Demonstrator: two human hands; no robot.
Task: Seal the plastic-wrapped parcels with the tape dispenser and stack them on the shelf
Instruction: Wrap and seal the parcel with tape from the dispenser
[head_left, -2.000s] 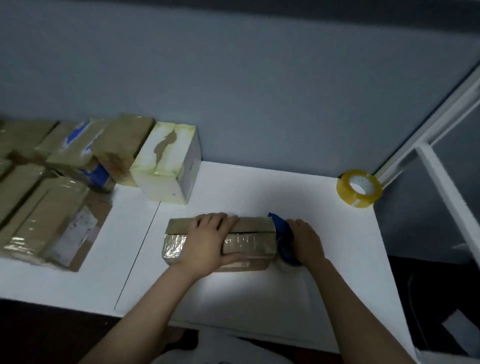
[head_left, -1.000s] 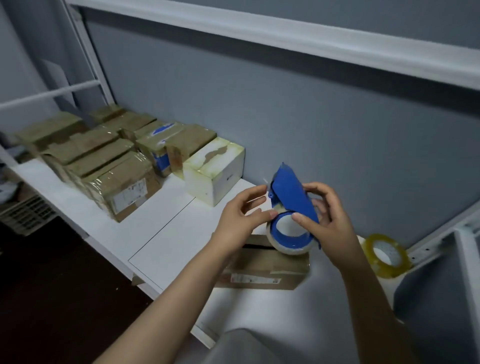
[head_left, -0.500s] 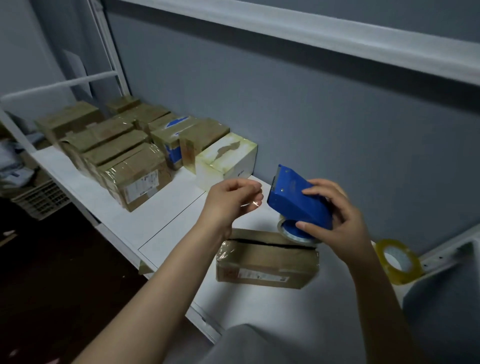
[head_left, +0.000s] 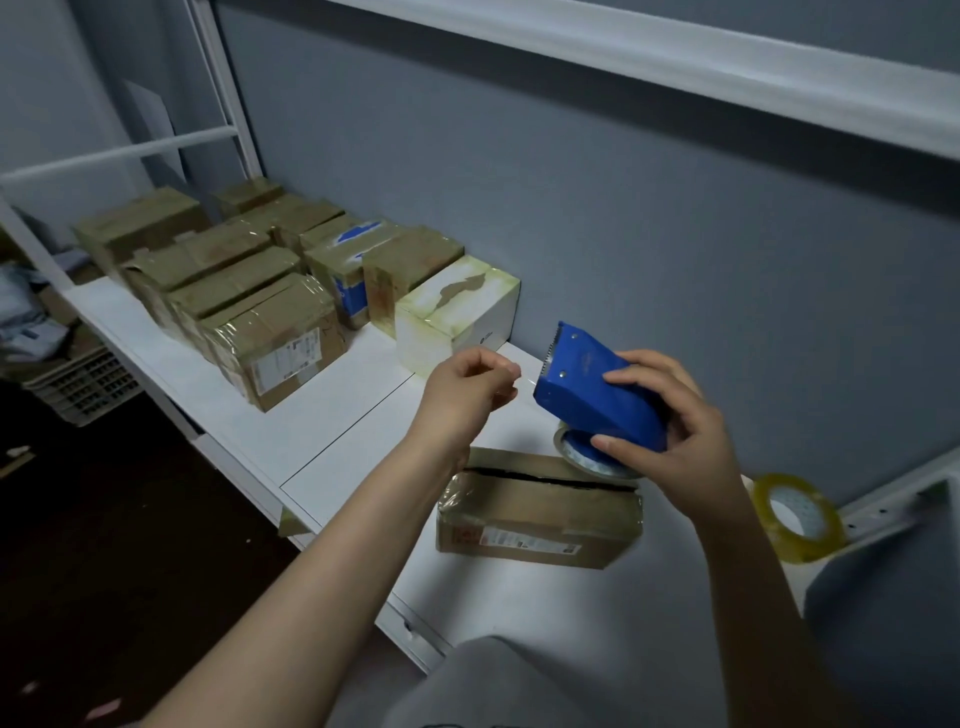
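The blue tape dispenser is gripped in the right hand above a brown parcel on the white shelf; left hand fingers pinch the tape end. Grey wall behind.

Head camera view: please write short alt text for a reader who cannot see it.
A right hand holds a blue tape dispenser above a brown parcel on a white shelf, while the left hand pinches the tape end. More parcels sit at the left.
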